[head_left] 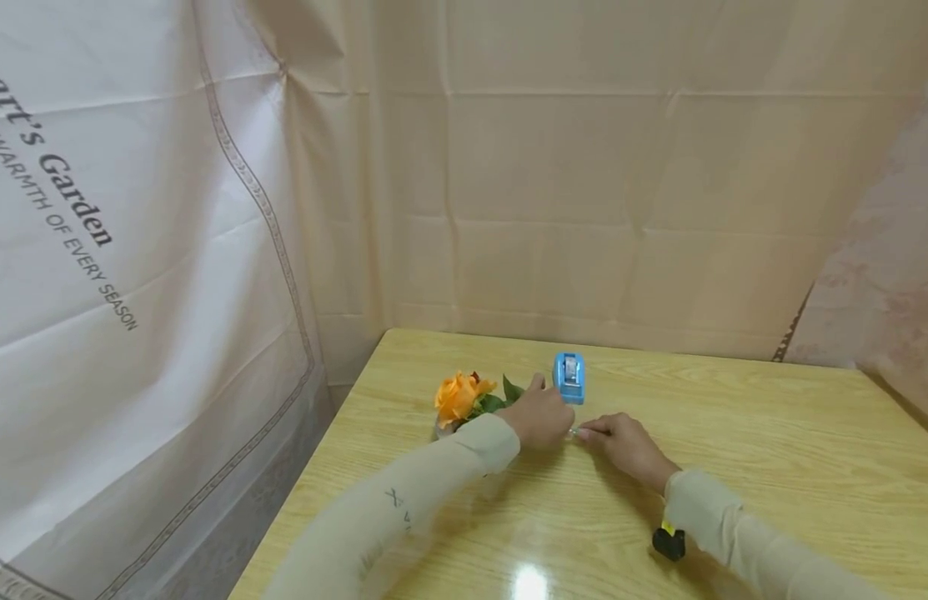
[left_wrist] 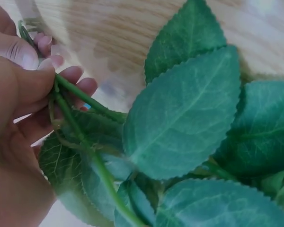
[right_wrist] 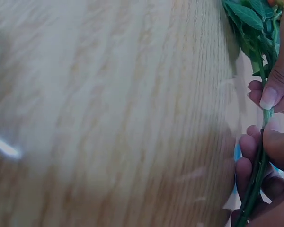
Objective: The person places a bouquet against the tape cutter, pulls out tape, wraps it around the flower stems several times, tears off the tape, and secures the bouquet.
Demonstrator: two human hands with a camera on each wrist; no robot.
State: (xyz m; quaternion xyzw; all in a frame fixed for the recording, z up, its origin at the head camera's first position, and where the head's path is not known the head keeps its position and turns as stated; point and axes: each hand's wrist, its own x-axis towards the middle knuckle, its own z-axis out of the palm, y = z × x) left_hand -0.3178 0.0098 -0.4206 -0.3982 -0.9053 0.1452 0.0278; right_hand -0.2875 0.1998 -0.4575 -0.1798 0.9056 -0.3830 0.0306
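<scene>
An orange rose [head_left: 458, 398] with green leaves [left_wrist: 182, 113] lies to the left on the table. My left hand [head_left: 540, 415] pinches its green stems [left_wrist: 104, 175] between thumb and fingers, just below the leaves. Close by on the right, my right hand [head_left: 629, 446] holds the lower ends of the stems [right_wrist: 256, 182], thumb on one side and fingers curled on the other. Between the two hands, the right wrist view shows a pale, shiny stretch on the stems. A blue tape dispenser [head_left: 569, 377] stands just beyond my left hand.
The wood-grain table [head_left: 771, 450] extends to the right and toward me. Beige cloth [head_left: 554, 167] hangs behind it, and a printed white cloth [head_left: 148, 275] hangs on the left. A small black object [head_left: 669, 543] with a yellow part is at my right sleeve.
</scene>
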